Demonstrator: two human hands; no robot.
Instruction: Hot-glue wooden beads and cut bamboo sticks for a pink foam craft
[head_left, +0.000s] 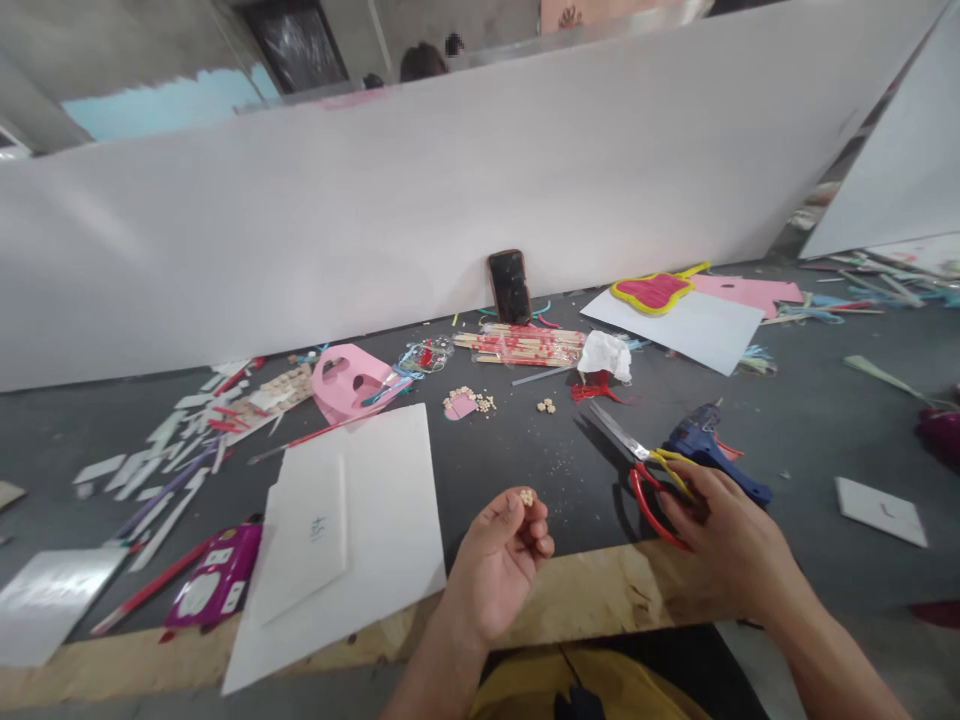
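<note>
Between the thumb and fingertips of my left hand (502,550) is a small flower-shaped bead cluster (527,497), pale and wooden-looking. My right hand (731,530) grips the scissors (641,455) by their red and yellow handles, with the blades pointing up and left over the dark table. Right behind the scissors lies a blue glue gun (709,445). Farther back rests another small bead cluster (547,406). To its left, loose pale beads (484,402) surround a pink paper piece (460,405).
White sheets (397,500) and a purple packet (217,575) lie to the left, near scattered paper strips (161,460). A phone (510,287) leans against the white partition (390,220) behind wrapped sticks (525,345). A yellow-edged red shape (654,293) lies at back right.
</note>
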